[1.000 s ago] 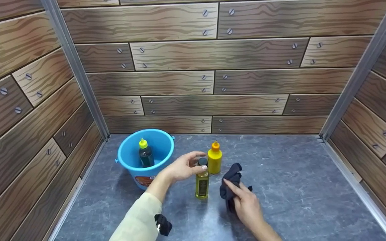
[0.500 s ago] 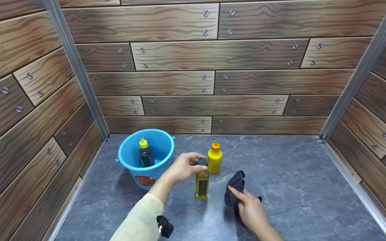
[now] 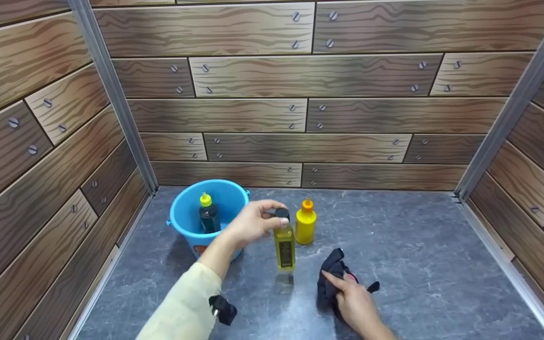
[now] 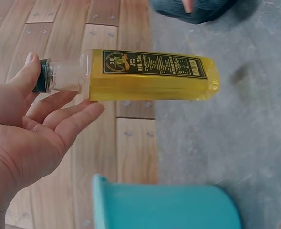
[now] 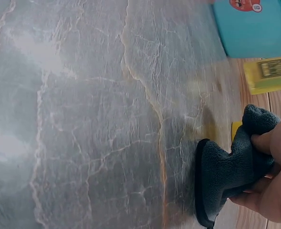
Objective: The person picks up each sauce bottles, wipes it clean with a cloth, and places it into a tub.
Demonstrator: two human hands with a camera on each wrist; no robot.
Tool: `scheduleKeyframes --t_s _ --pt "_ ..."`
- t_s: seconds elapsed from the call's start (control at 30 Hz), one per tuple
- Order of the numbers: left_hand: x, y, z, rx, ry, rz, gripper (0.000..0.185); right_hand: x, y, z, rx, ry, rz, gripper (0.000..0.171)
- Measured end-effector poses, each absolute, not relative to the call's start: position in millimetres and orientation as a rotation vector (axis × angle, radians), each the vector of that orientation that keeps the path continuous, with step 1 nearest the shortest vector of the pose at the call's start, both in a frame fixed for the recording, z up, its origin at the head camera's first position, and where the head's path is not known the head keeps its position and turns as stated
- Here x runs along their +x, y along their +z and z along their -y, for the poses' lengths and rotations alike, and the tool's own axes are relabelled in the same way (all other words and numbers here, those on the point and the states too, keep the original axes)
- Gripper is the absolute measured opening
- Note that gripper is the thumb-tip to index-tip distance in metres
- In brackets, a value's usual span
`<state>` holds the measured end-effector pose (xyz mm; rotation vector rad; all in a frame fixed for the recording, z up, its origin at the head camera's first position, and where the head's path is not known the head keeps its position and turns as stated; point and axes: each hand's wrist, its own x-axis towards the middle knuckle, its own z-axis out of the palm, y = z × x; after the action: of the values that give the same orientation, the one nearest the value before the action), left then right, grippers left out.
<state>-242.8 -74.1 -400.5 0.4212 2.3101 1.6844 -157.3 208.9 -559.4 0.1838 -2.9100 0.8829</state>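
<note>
Pinched by the left hand [image 3: 250, 224], the bottle [image 3: 284, 248] has risen off the surface [image 3: 418, 236]. The right hand [image 3: 358, 302] still clutches a cloth [image 3: 328, 283].

The black label [image 4: 154, 64] on the held clear bottle [image 4: 147, 89] reads "250ml"; its smaller print is illegible.

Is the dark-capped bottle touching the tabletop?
Apart. The head view shows the dark-capped bottle raised above the tabletop, a gap between its base and its reflection.
</note>
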Motion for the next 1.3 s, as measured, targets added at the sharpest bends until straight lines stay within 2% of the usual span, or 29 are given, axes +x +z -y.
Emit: scheduleKeyframes --t_s 0.5,0.8,1.3 --pt "-251 -325 109 0.418 1.881 -2.206 0.023 -155 -562 -209 0.202 0.882 2.875 0.063" --pt "-255 -291 146 0.376 1.986 -2.263 0.028 -158 -564 -208 0.227 0.860 2.928 0.060" --pt "-263 -274 199 0.240 2.136 -2.350 0.030 -172 -562 -196 0.163 0.665 3.283 0.053"
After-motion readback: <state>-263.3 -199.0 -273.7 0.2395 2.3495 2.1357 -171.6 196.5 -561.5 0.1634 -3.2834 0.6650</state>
